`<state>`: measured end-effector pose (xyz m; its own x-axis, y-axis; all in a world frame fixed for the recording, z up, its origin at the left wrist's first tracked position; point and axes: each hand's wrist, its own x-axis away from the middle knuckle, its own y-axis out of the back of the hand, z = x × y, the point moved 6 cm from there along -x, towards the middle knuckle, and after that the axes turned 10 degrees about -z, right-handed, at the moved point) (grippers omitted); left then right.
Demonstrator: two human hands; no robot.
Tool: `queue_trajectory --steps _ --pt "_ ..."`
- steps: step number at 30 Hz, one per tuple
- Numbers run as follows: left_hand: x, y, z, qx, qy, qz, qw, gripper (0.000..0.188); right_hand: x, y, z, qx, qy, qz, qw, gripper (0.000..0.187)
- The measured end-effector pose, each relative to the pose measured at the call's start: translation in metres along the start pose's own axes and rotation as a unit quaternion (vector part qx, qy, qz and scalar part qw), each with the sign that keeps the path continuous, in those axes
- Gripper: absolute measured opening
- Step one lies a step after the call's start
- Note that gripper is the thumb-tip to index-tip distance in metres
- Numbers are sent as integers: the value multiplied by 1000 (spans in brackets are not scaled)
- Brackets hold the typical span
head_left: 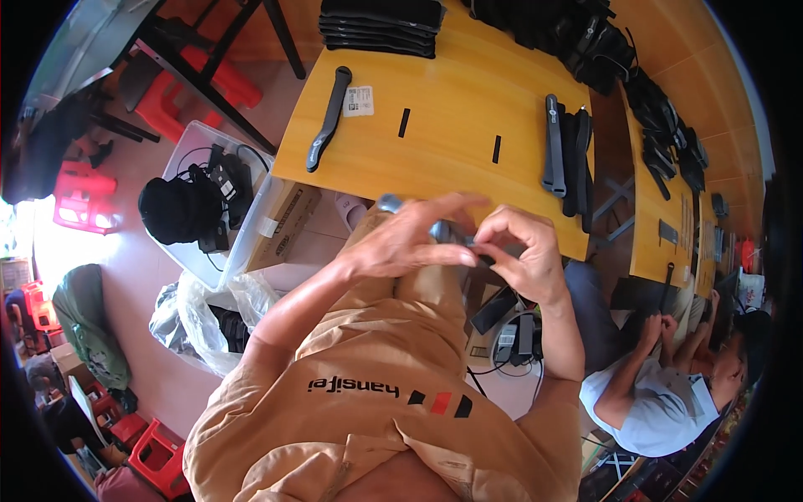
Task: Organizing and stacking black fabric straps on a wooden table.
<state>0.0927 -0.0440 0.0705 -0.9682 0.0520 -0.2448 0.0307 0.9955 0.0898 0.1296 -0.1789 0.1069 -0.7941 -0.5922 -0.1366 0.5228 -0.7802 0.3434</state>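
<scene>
Over my lap, just off the table's near edge, a grey strap (390, 202) with a rounded end runs beneath my left hand (410, 238) toward my right hand (525, 253). The fingers of my left hand are stretched out and apart, slightly smeared by motion, with the thumb pointing at the right hand. My right thumb and forefinger pinch a dark part at the strap's other end. Most of the strap is hidden by my hands. On the yellow table (452, 84) lies a similar dark grey strap (329, 121).
Beside that strap is a white label (359, 101). A stack of black bands (381, 29) lies at the far edge, more straps (555, 146) at the right. Left stands a plastic bin (188, 151) of black gear. At right, another person (657, 402) sits at a neighbouring table.
</scene>
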Motion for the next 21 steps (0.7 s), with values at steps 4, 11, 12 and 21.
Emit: queue_trajectory --steps 4,11,12,21 --pt "-2 -7 37 50 197 139 969 36 -5 25 -26 -38 -72 -74 994 14" --pt "-18 54 81 38 211 83 973 21 -5 50 -89 -73 -153 -158 973 11" --pt "-24 61 85 36 186 60 980 20 -9 50 -94 -77 -157 -186 967 10" --pt "-81 90 133 -29 204 -214 955 13 -68 57 -161 -77 -179 -302 933 16"
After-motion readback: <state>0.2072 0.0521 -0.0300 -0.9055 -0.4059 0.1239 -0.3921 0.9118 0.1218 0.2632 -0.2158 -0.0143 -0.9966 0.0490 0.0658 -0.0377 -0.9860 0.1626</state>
